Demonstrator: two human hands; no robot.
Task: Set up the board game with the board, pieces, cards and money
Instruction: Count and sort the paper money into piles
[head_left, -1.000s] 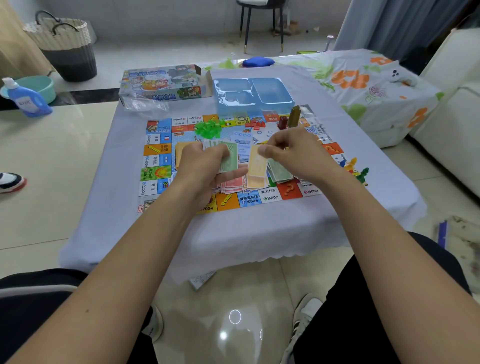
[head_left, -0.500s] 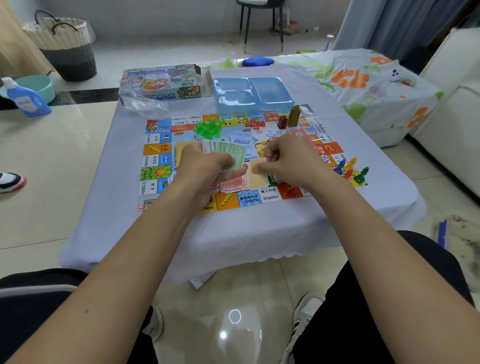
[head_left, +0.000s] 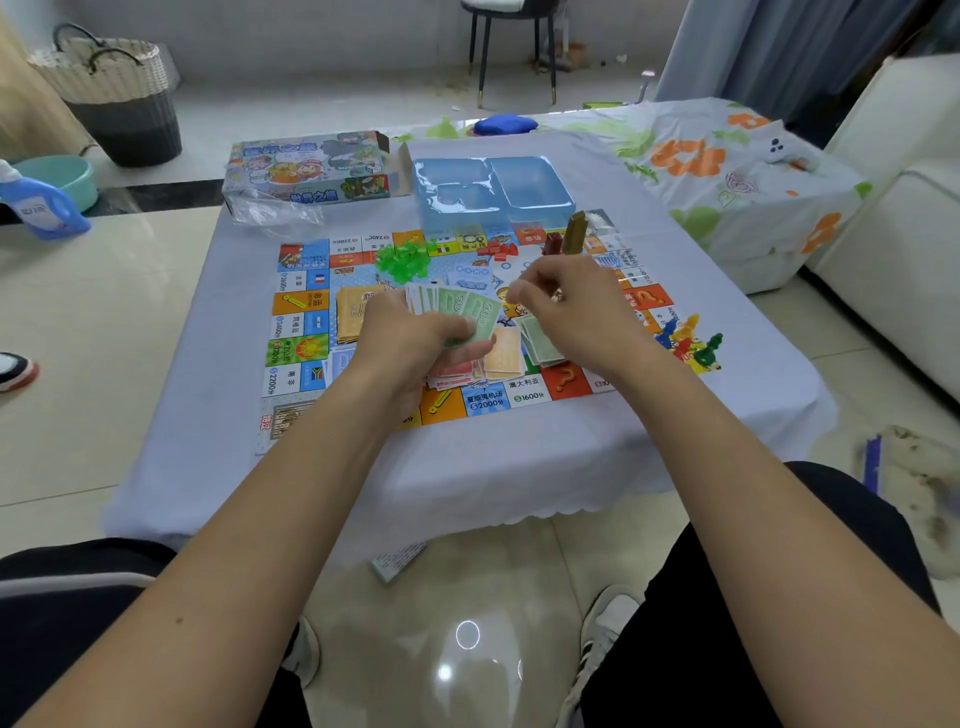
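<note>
Head view: left hand (head_left: 410, 345) is gripping a fan of green bills (head_left: 460, 309) over the middle of the board (head_left: 306, 312). Right hand (head_left: 576, 306) is hovering just beside the fan with fingers curled; I cannot tell whether it is pinching anything. Under the hands, orange cards (head_left: 504, 353) and pink bills (head_left: 454, 374) are lying on the board. Pawns (head_left: 691, 338) are standing at its right edge, green houses (head_left: 402, 257) near its far side.

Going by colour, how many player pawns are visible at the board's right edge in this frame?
Blue pawn: 1
Yellow pawn: 1
Red pawn: 1
Green pawn: 1
Total: 4
</note>
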